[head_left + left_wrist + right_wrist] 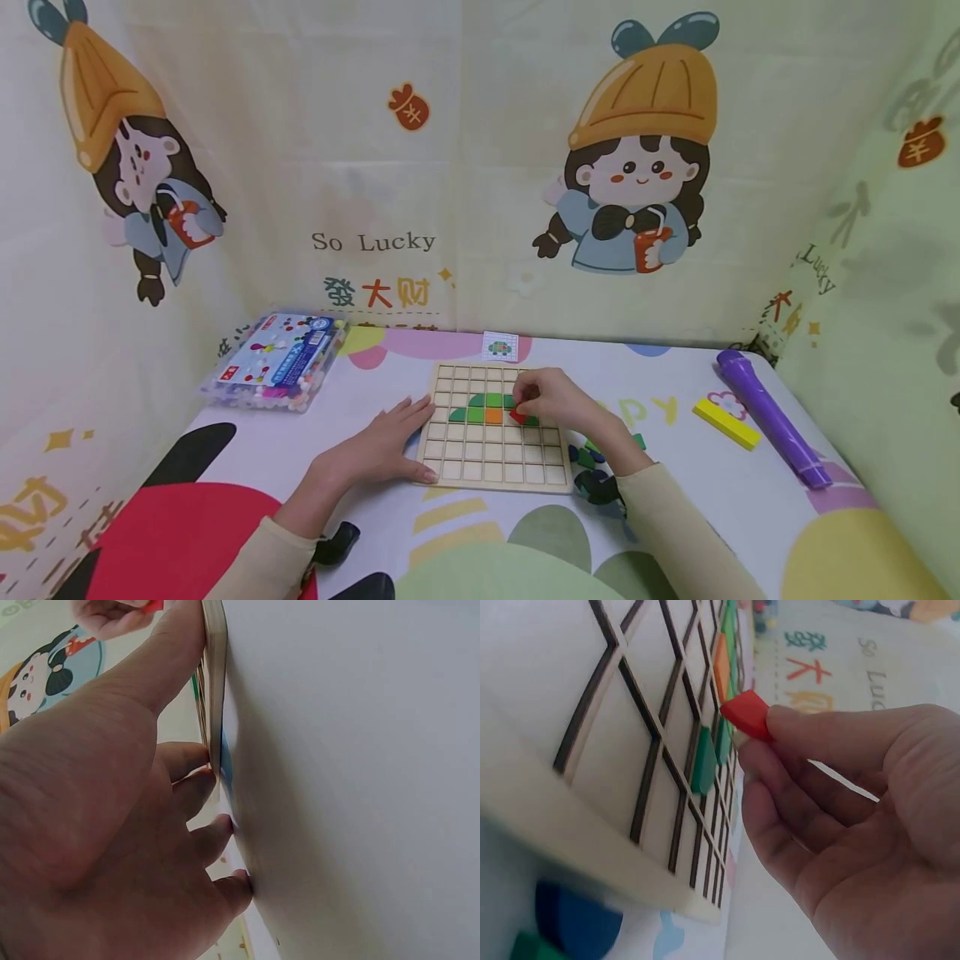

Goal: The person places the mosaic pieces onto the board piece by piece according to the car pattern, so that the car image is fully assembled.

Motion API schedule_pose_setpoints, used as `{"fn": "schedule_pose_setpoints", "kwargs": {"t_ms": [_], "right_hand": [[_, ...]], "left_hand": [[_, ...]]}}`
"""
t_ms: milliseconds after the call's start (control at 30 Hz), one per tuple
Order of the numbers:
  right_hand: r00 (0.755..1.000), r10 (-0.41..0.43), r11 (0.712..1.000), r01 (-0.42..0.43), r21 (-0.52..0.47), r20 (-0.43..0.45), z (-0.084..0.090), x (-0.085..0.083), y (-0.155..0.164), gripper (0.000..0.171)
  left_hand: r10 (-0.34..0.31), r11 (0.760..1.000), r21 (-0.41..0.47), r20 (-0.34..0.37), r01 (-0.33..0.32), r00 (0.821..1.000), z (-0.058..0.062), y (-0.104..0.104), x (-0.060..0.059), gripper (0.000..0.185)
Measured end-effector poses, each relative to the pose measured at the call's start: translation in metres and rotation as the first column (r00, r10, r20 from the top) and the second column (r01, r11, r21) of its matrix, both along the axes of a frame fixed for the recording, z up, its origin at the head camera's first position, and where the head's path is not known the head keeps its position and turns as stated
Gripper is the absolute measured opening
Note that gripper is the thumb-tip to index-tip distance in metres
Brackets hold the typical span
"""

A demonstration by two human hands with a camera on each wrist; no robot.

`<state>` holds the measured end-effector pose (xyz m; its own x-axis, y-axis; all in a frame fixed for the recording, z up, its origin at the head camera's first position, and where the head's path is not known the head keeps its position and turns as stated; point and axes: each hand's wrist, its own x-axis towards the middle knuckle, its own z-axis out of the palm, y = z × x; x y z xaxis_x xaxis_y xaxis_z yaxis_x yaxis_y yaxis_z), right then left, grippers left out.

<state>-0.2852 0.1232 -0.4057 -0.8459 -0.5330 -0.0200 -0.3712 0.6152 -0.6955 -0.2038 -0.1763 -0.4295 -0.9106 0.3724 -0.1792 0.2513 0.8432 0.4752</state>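
Observation:
A wooden grid board point(495, 475) lies on the table with several green tiles point(475, 413) and an orange tile point(493, 415) set in its cells. My right hand point(558, 402) pinches a red tile point(746, 714) between thumb and fingertips, just over the board's right-hand cells. In the right wrist view the red tile is tilted and apart from the grid. My left hand point(378, 446) rests at the board's left edge, fingers extended and thumb at the near corner. The left wrist view shows that thumb against the board's side point(215, 682).
Loose green and blue pieces point(587, 456) lie right of the board, under the right wrist. A small pattern card point(499, 346) sits behind the board. A clear plastic box point(277, 358) is at back left; a yellow block point(726, 423) and a purple tube point(772, 417) lie at right.

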Motion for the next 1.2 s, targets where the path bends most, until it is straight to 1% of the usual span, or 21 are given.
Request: {"fn": "schedule_pose_setpoints", "kwargs": {"t_ms": [200,367,600,700,833,967,1200], "right_hand": [[0.993,0.071,0.995,-0.064,0.073,-0.098,-0.003,-0.004,-0.013,0.013],[0.982,0.086,0.992,-0.069,0.104,-0.171,-0.005,-0.003,-0.019,0.013],[0.974,0.097,0.984,-0.063,0.165,-0.206,-0.009,0.000,-0.022,0.012],[0.966,0.107,0.980,-0.062,0.190,-0.237,-0.010,0.003,-0.022,0.011],[0.959,0.112,0.979,-0.061,0.195,-0.262,-0.011,0.006,-0.019,0.013],[0.956,0.116,0.981,-0.069,0.180,-0.269,-0.012,0.007,-0.017,0.016],[0.959,0.112,0.978,-0.060,0.200,-0.260,-0.012,0.010,-0.017,0.019]], "left_hand": [[0.003,1.000,0.001,-0.001,-0.003,1.000,0.001,0.001,0.001,0.110],[0.005,1.000,0.004,-0.002,-0.005,1.000,0.000,0.002,0.000,0.110],[0.008,1.000,0.004,-0.007,-0.008,1.000,0.000,0.001,0.000,0.110],[0.007,1.000,-0.005,-0.007,-0.007,1.000,-0.001,0.001,0.000,0.110],[0.004,1.000,-0.013,-0.009,-0.004,1.000,0.000,0.001,0.000,0.110],[0.002,1.000,-0.010,-0.006,-0.002,1.000,0.002,0.001,0.001,0.110],[-0.002,1.000,0.004,-0.011,0.002,1.000,0.004,0.001,0.003,0.110]]}}
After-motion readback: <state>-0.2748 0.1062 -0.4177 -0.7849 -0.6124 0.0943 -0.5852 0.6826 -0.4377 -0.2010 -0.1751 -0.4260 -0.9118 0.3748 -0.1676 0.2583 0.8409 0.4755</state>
